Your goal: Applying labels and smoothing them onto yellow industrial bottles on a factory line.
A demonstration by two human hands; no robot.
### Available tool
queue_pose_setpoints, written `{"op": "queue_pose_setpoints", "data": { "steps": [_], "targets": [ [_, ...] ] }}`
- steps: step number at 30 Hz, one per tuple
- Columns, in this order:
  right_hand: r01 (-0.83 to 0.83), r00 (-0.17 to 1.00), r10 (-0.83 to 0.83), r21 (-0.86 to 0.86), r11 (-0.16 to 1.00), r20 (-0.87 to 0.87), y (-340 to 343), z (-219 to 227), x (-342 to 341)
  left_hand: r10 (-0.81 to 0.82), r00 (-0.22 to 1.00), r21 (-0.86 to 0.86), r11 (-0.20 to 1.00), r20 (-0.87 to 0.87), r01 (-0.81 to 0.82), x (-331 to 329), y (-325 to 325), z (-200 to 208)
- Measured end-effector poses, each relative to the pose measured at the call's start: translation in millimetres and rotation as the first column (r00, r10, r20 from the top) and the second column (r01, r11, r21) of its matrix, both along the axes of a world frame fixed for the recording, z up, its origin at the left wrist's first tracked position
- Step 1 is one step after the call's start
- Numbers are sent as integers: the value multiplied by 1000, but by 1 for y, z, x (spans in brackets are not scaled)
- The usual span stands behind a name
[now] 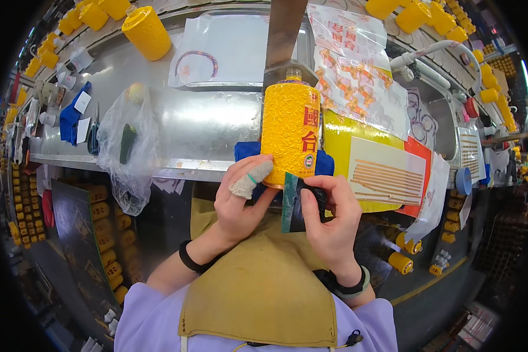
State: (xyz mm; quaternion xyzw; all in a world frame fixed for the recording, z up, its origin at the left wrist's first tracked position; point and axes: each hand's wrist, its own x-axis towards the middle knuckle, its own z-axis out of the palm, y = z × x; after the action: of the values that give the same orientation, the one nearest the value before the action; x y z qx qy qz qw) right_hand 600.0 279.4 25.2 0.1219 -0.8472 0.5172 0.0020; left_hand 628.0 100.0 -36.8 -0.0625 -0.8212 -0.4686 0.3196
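Note:
A yellow embossed bottle (281, 129) with red characters and a small round badge lies with its neck pointing away from me, over a blue cloth (324, 163). My left hand (232, 205) is closed around its near end, a whitish fabric cover with a green band on one finger. In my right hand (337, 220) is a squeegee-like scraper (290, 202) with a green blade and dark grip, pinched between thumb and fingers. The blade stands beside the bottle's near right edge; whether it touches is hard to tell.
Printed decal sheets (358, 82) and a card with thin gold strips (387, 176) lie to the right. A clear plastic bag (123, 141) hangs over the left bench edge near scissors (94, 135). Another yellow bottle (146, 33) stands far left; a white hose (434, 50) curves at right.

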Motion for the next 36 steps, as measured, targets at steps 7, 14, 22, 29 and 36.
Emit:
{"op": "queue_pose_setpoints", "data": {
  "steps": [7, 14, 22, 29, 36],
  "targets": [
    [205, 964, -151, -249, 947, 219, 21, -2, -9, -183, 960, 317, 942, 214, 109, -6, -2, 4],
    [101, 953, 9, -346, 933, 303, 18, -13, -14, -442, 865, 777, 621, 238, 103, -19, 15, 17],
    [110, 922, 31, -337, 935, 386, 14, -17, -14, -431, 866, 740, 663, 254, 113, -23, 16, 17],
    [140, 916, 17, -359, 923, 401, 20, -17, -14, -458, 854, 771, 627, 247, 114, -19, 15, 21],
    [124, 972, -36, -380, 916, 232, 20, -7, -15, -212, 961, 180, 967, 178, 180, -12, -3, 13]
  ]
}}
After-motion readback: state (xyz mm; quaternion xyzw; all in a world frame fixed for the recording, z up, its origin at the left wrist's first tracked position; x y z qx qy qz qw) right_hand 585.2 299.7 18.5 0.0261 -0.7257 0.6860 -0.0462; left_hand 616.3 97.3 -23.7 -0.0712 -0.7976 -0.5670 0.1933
